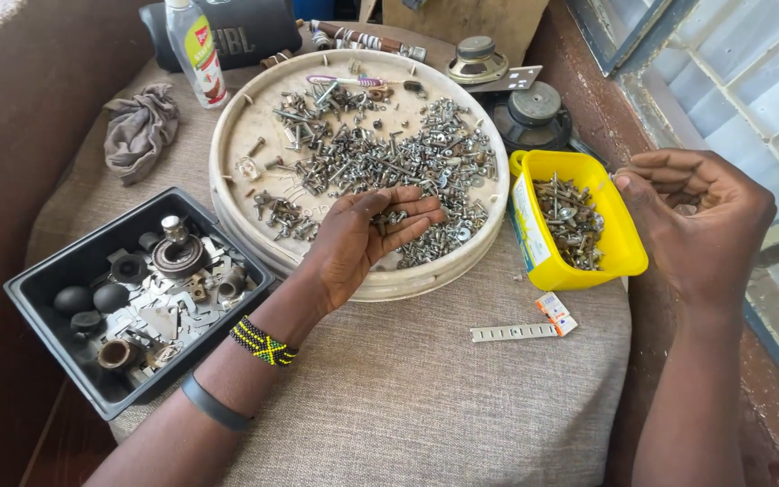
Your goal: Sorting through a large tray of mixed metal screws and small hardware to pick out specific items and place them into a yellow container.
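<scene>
Screws (380,162) heaped in the round tray (227,153) sit under the spread left hand (367,234), while the right hand (691,212) pinches one above the yellow tub (619,243), where a loose pinch could drop it.

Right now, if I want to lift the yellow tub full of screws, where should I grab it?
Probably take the yellow tub by its two long rims, coming down from above. It stands upright and open, so lifting it level should keep the screws in. The right hand hovers beside its right edge; the round tray crowds its left.
</scene>
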